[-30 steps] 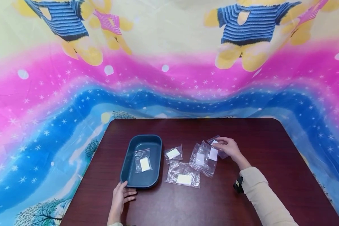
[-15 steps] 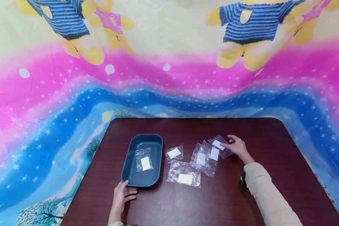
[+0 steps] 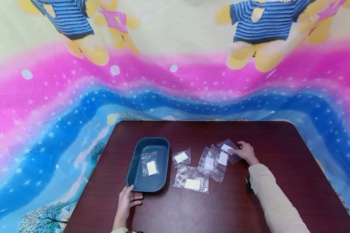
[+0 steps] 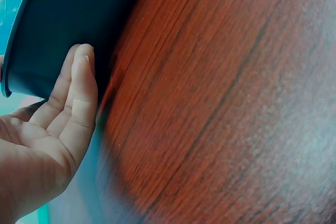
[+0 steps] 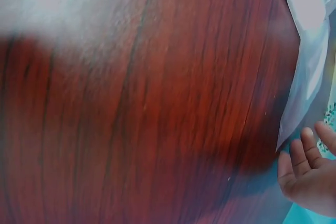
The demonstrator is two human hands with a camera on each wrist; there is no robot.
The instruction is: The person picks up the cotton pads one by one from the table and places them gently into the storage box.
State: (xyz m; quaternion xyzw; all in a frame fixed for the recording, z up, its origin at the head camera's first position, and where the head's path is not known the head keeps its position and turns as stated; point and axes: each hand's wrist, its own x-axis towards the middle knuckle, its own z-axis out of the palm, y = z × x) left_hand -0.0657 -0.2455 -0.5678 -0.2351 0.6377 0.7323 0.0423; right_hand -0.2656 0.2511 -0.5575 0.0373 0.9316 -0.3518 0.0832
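Observation:
My left hand (image 3: pixel 124 202) holds the near left corner of a dark blue-grey tray (image 3: pixel 131 163), thumb over the rim and fingers along the outside wall (image 4: pixel 58 66). Inside the tray lies a clear zip bag (image 3: pixel 149 164) with a white label. At the right, my right hand (image 3: pixel 247 152) reaches over another small clear bag (image 3: pixel 226 147); its thumb overlaps the white label and the other fingers stand apart beyond the bag's edge. In the right wrist view the bag (image 5: pixel 307 61) rises at the upper right, near loosely bent fingers (image 5: pixel 299 158); the thumb is hidden there.
Between tray and right hand lie a small labelled bag (image 3: pixel 180 157), a larger one (image 3: pixel 192 183) and overlapping bags (image 3: pixel 213 165). The dark wooden table (image 3: pixel 210 210) has rounded far corners. Behind it hangs a printed cloth (image 3: pixel 175 90).
My right hand has shifted right, and the small bag under it has slid right, off the overlapping bags, and lies more spread out. My left hand stays at the tray.

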